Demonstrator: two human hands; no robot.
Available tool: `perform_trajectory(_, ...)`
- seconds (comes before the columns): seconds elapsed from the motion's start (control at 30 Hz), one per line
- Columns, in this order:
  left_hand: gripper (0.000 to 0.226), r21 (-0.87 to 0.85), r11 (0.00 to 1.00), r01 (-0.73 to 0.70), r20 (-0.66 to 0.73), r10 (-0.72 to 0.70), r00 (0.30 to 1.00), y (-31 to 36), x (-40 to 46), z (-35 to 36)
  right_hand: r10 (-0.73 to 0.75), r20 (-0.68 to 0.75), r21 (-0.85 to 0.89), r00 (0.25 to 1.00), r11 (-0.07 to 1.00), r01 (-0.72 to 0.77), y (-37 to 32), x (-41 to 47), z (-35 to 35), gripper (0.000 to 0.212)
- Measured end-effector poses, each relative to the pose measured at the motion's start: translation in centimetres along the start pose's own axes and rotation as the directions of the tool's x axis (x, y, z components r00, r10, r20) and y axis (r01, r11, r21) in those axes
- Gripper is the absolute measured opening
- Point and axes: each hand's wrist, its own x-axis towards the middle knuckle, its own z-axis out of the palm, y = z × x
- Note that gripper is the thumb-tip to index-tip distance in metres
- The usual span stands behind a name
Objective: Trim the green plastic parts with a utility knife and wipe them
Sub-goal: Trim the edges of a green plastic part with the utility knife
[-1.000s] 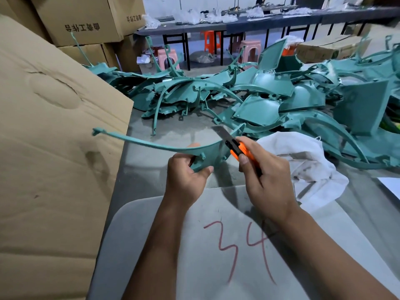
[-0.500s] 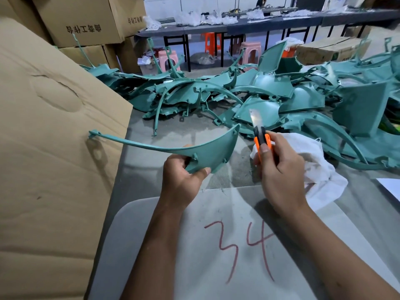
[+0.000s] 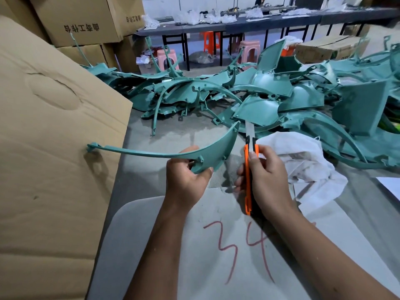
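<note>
My left hand point(image 3: 187, 177) grips a curved green plastic part point(image 3: 213, 149) by its wide end; its thin arm stretches left to the cardboard. My right hand point(image 3: 267, 174) holds an orange utility knife point(image 3: 248, 176) upright, thumb on the slider, with the blade point(image 3: 250, 131) extended upward just right of the part's upper tip. Blade and part are apart. A crumpled white cloth point(image 3: 303, 161) lies on the table to the right of the knife hand.
A big heap of green plastic parts point(image 3: 270, 92) covers the far side of the grey table point(image 3: 151, 174). A large cardboard sheet point(image 3: 54, 148) stands on the left, with cardboard boxes point(image 3: 82, 18) behind. A pale board marked "34" point(image 3: 216, 245) lies under my forearms.
The knife came off the part's edge, swung right and stood upright. My left hand lifted and tilted the part slightly. My right thumb now sits on the knife's slider.
</note>
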Motion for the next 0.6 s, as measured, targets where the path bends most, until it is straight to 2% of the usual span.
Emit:
perform_trajectory(0.07, 0.016, 0.028, 1.0, -0.006, 0.001, 0.006, 1.0, -0.1, 0.0, 0.1, -0.106, 0.042, -0.022, 0.993, 0.994, 0.107, -0.2, -0.2, -0.1, 0.016)
perform_trajectory(0.1, 0.017, 0.042, 0.999, -0.009, 0.004, 0.009, 1.0, -0.1, 0.0, 0.2, -0.103, 0.058, -0.037, 0.993, 0.994, 0.105, -0.2, -0.3, 0.0, 0.015)
perform_trajectory(0.23, 0.021, 0.025, 1.0, -0.004, 0.014, 0.003, 1.0, 0.4, 0.0, 0.1, 0.155, 0.068, -0.044, 0.985, 0.987, -0.153, 0.1, -0.2, 0.6, 0.017)
perform_trajectory(0.27, 0.022, 0.021, 1.0, 0.003, 0.012, -0.003, 1.0, 0.4, -0.1, 0.0, 0.153, 0.038, -0.072, 0.988, 0.986, -0.15, 0.1, -0.2, 0.5, 0.017)
perform_trajectory(0.3, 0.022, 0.02, 1.0, 0.012, 0.012, -0.012, 1.0, 0.4, -0.1, 0.1, 0.068, -0.009, -0.156, 0.998, 0.985, -0.069, 0.0, -0.1, 0.2, 0.016)
perform_trajectory(0.33, 0.021, 0.023, 1.0, 0.021, 0.012, -0.021, 1.0, 0.4, -0.1, 0.1, -0.078, -0.045, -0.272, 0.996, 0.96, 0.063, -0.2, -0.2, -0.2, 0.014)
perform_trajectory(0.4, 0.021, 0.033, 0.999, 0.026, 0.008, -0.027, 1.0, 0.5, 0.0, 0.3, -0.373, -0.022, -0.428, 0.927, 0.842, 0.328, -0.8, -0.4, -0.6, 0.012)
perform_trajectory(0.43, 0.022, 0.032, 0.999, 0.037, 0.006, -0.037, 0.999, 0.6, 0.0, 0.4, -0.465, 0.02, -0.471, 0.885, 0.776, 0.418, -1.0, -0.6, -0.6, 0.014)
perform_trajectory(0.53, 0.027, -0.01, 0.997, 0.075, -0.013, -0.075, 0.997, 0.9, -0.3, 0.7, -0.565, 0.093, -0.62, 0.82, 0.611, 0.491, -0.8, -0.8, 0.1, 0.024)
perform_trajectory(0.6, 0.032, -0.018, 0.993, 0.119, -0.026, -0.12, 0.992, 0.9, -0.2, 0.7, -0.581, 0.109, -0.66, 0.806, 0.564, 0.496, -1.0, -0.9, 0.2, 0.025)
